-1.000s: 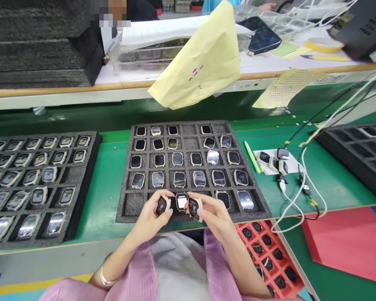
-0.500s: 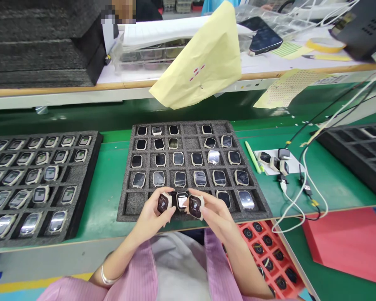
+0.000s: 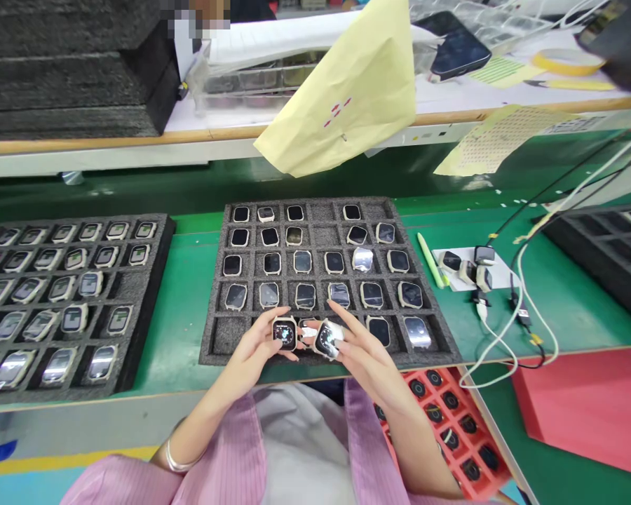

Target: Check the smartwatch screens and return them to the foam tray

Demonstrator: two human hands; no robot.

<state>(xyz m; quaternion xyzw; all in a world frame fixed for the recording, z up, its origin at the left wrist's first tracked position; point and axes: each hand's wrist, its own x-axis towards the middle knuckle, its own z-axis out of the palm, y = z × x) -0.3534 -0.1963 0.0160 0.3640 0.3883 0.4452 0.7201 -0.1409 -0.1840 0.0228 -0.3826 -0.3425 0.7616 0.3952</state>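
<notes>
My left hand (image 3: 263, 339) pinches a smartwatch case (image 3: 285, 334) whose dark screen is lit with a small picture and text. Between the fingers of my right hand (image 3: 360, 344) is a second smartwatch case (image 3: 327, 339), tilted, with a lit screen and a pale frame. Neither watch shows a strap. Both are held just above the front row of a dark grey foam tray (image 3: 315, 212). Part of another watch (image 3: 308, 330) shows between them in the tray. Several more watch cases sit in the tray's square compartments, among them one with a bright reflection (image 3: 362, 259).
A second foam tray of watches (image 3: 158, 280) lies left, another tray (image 3: 599, 245) far right. A green pen (image 3: 430, 256), a white card (image 3: 455, 280) with several small watches, and cables (image 3: 520, 280) lie right. Below is a red tray (image 3: 446, 421). A yellow paper (image 3: 347, 98) hangs from the shelf.
The screens of both held watches, dark before, are now lit. My left hand has turned its watch to face up more squarely. The view has shifted slightly.
</notes>
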